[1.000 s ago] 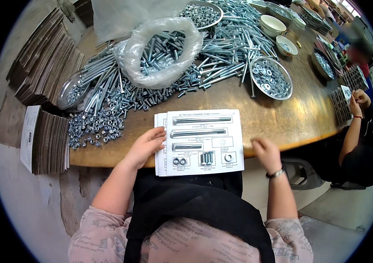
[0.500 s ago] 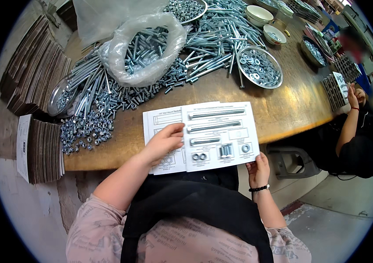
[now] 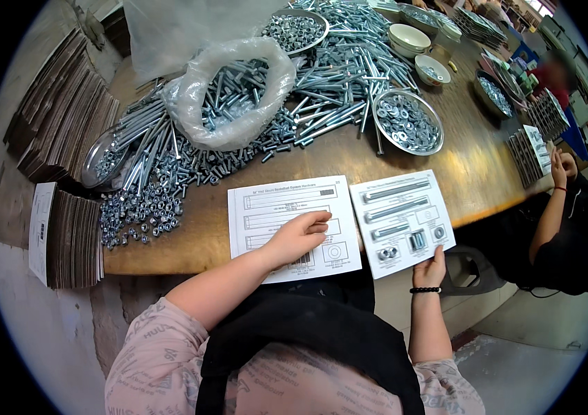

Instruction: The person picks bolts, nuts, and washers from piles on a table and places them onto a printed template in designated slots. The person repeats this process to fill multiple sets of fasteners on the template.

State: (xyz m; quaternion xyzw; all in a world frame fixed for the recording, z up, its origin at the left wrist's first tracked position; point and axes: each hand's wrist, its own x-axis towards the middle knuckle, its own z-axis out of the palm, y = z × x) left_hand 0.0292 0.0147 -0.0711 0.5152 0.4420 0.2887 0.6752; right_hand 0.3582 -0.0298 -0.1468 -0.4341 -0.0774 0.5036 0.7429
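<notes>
Left hand (image 3: 297, 238): flat, fingers open, pressing your left sheet (image 3: 290, 225) onto the tabletop (image 3: 474, 166).
Right hand (image 3: 431, 266): grip closed on right sheet (image 3: 402, 220), pinching its near edge.
Relation: right sheet lies at 3 o'clock of the left, just beside.

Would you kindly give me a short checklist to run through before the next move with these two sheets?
1. Left hand flat on the line-drawing sheet: ok.
2. Right hand has a grip on the photo sheet at its near edge: ok.
3. The two sheets separated, side by side: ok.
4. Photo sheet fully supported by the table: not ok, its near part overhangs the edge.
5. Loose nuts clear of the sheets: ok.
</notes>
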